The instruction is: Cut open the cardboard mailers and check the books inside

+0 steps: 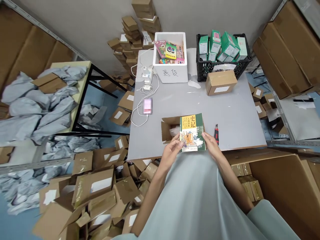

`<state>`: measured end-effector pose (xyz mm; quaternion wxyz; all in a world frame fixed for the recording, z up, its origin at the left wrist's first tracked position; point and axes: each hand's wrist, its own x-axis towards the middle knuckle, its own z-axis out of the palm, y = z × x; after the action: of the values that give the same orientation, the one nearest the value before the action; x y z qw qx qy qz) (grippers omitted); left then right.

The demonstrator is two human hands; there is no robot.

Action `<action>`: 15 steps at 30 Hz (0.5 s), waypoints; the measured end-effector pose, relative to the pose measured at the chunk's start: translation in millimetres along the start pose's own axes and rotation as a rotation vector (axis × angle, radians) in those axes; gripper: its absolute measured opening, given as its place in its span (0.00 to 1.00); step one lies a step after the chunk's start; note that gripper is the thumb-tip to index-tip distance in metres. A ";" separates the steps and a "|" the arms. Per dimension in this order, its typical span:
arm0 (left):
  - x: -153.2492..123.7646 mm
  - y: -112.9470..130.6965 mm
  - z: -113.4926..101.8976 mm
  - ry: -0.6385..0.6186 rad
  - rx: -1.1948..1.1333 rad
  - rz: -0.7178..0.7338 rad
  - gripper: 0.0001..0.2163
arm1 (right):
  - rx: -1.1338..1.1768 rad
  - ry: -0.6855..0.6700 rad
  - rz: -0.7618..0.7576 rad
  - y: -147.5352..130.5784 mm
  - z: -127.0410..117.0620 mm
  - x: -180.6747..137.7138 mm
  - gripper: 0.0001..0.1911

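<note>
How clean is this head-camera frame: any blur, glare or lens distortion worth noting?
Head view: light is even and soft, with only faint shadows on the table; no strong glare; the book held by the left hand and right hand is sharp; the phone is masked by a pixelated patch; wide-angle stretch slants the shelf rail near the right edge.

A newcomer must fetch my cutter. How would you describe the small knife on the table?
Start at the grey table. Near its front edge, just right of the green book, lies the utility knife. It is the only slim red-and-black thing there.
</note>
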<state>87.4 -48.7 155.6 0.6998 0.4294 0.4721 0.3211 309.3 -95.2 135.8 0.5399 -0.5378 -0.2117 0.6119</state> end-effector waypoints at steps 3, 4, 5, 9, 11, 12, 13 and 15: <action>-6.6 8.0 -0.4 -0.075 -0.022 0.069 0.19 | 0.055 0.043 0.051 5.2 -12.3 10.3 0.29; -8.6 10.7 1.6 -0.107 -0.005 0.098 0.17 | 0.072 0.053 0.073 8.0 -15.0 14.9 0.28; -10.3 13.3 5.2 -0.140 0.030 0.129 0.16 | 0.081 0.062 0.092 11.3 -16.7 19.7 0.27; -14.9 22.4 30.0 -0.269 0.247 0.264 0.16 | 0.053 0.078 0.080 25.4 -14.8 34.4 0.20; -15.9 25.1 40.3 -0.308 0.309 0.315 0.15 | 0.044 0.026 0.090 28.8 -13.1 35.9 0.18; -15.8 25.3 42.7 -0.310 0.317 0.330 0.15 | 0.040 -0.005 0.105 28.5 -13.0 35.0 0.19; -15.1 24.5 42.8 -0.294 0.316 0.339 0.15 | 0.029 -0.029 0.118 26.7 -13.6 33.3 0.20; -11.4 19.3 36.4 -0.192 0.286 0.348 0.17 | -0.023 -0.035 0.100 18.9 -15.7 28.0 0.24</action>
<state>116.6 -61.1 184.2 0.6078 0.6274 0.3628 0.3245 319.5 -81.6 102.7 0.4985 -0.5431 -0.2011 0.6451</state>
